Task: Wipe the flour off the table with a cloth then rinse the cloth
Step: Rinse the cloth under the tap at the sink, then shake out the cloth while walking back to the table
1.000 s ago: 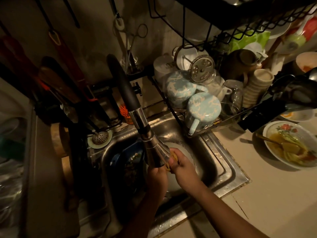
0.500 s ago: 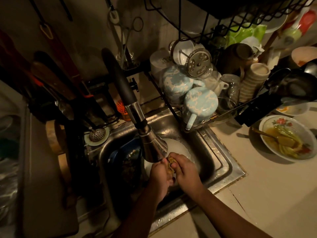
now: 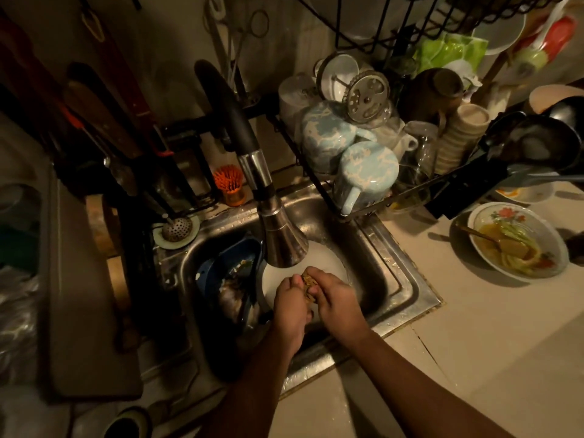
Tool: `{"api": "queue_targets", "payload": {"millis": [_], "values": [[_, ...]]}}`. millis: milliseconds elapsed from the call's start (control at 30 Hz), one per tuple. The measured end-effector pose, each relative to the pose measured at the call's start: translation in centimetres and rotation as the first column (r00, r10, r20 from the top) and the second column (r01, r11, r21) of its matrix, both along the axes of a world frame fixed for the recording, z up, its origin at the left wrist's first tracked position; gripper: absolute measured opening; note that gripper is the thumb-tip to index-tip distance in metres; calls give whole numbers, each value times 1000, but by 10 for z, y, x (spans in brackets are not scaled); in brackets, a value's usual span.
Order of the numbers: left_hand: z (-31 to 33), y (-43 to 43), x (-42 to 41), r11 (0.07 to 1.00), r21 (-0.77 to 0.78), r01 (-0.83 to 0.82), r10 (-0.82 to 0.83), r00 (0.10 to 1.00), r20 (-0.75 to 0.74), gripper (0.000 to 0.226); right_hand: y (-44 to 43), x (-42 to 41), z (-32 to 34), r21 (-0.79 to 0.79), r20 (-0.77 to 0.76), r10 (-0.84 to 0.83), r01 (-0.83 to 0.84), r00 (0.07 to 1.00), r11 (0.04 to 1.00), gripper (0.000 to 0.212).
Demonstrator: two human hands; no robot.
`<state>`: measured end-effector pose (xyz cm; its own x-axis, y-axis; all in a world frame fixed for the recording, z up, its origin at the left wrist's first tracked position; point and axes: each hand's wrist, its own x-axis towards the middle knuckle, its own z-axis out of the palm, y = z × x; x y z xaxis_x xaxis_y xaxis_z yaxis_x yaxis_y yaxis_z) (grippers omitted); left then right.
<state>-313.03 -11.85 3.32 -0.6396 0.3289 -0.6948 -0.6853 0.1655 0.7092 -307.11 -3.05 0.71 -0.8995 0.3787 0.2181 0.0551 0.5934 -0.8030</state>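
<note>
A small brownish cloth (image 3: 308, 287) is bunched up between my two hands over the steel sink (image 3: 401, 279). My left hand (image 3: 290, 308) and my right hand (image 3: 336, 300) are both closed on it, pressed together just below the flared metal head of the tap (image 3: 282, 245). Most of the cloth is hidden inside my fists. Under my hands lies a white plate (image 3: 322, 260) in the sink. I cannot tell in this dim light whether water is running.
A dark blue dish (image 3: 227, 273) with food scraps sits in the sink's left half. A dish rack (image 3: 407, 197) with pale blue mugs overhangs the sink at the right. A flowered bowl (image 3: 518, 245) of leftovers stands on the beige counter (image 3: 474, 343).
My hands with the cloth have slid a little down and away from the tap head, still squeezing the cloth together.
</note>
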Motion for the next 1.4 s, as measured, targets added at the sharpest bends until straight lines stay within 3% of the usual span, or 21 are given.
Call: {"api": "queue_targets", "payload": {"millis": [133, 200, 267, 300, 333, 367, 400, 467, 533, 633, 800, 900, 1000, 1200, 1300, 1400], "values": [[3, -5, 4, 1000, 0, -31, 31, 999, -33, 36, 6, 4, 1, -110, 34, 87, -83, 996, 990, 37], [3, -8, 3, 999, -38, -29, 24, 992, -122, 31, 8, 3, 8, -307, 99, 130, -94, 987, 947, 36], [4, -11, -1, 999, -42, -12, 2, 971, -241, 25, 7, 4, 22, -642, 132, 169, -45, 977, 766, 37], [6, -12, -3, 999, -42, 8, -21, 955, -297, 22, 7, 3, 30, -805, 179, 185, 36, 966, 593, 35], [10, -12, -3, 997, -59, 40, -58, 933, -355, 19, 9, 2, 37, -899, 242, 227, 130, 943, 419, 33], [12, -13, -2, 994, -69, 79, -100, 910, -403, 16, 12, 1, 42, -927, 296, 292, 200, 909, 319, 33], [16, -14, 0, 990, -81, 117, -141, 884, -446, 13, 15, 1, 44, -927, 326, 365, 218, 872, 307, 34], [12, -16, 2, 979, -122, 163, -203, 834, -513, 10, 21, -3, 44, -899, 351, 413, 179, 841, 399, 28], [10, -17, 1, 975, -156, 157, -218, 801, -557, 8, 24, -6, 42, -824, 377, 383, 116, 843, 555, 26], [4, -15, -1, 986, -77, 147, -165, 836, -523, 15, 18, -8, 33, -689, 378, 240, 99, 894, 717, 23], [-7, -13, -9, 978, -198, 61, -163, 815, -557, 24, -6, -3, 9, -425, 271, 3, 117, 963, 897, 24], [-24, -15, -11, 979, -183, 86, -144, 932, -332, 22, -6, 0, 1, -310, 317, 16, 87, 948, 947, 24], [-30, -17, -12, 986, -151, 70, -94, 982, -163, 31, -1, 0, 0, -247, 362, 84, 8, 928, 969, 24], [-4, -5, -22, 991, -127, 37, -45, 997, -61, 43, 9, -10, 11, -162, 339, 90, -36, 936, 986, 23], [15, -13, -20, 991, -22, 134, -135, 988, -78, 40, 16, -5, 25, -304, 320, 138, -36, 937, 952, 20], [30, -25, -8, 975, 79, 208, -195, 969, -153, 46, 27, 15, 50, -567, 218, 206, -48, 954, 822, 23]]}}
